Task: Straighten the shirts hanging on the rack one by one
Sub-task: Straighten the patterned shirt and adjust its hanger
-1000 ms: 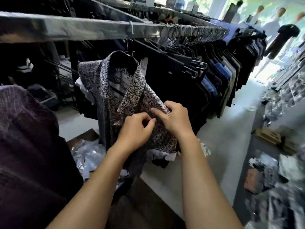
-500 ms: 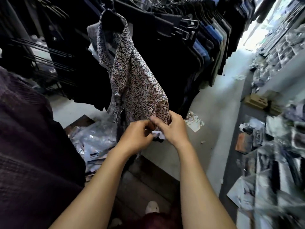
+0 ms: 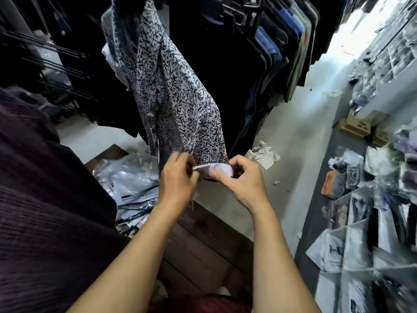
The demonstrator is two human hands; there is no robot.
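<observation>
The shirt (image 3: 171, 93) hangs in front of dark clothes (image 3: 225, 75). My left hand (image 3: 178, 177) and right hand (image 3: 243, 179) each grip its upturned hem (image 3: 216, 169), pinched tight. I should flip it down evenly, tugging gently.

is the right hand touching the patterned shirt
Touching. The head view shows the right hand pinching the patterned shirt at its turned-up lower edge, thumb and fingers curled onto the fabric with no gap.
</observation>
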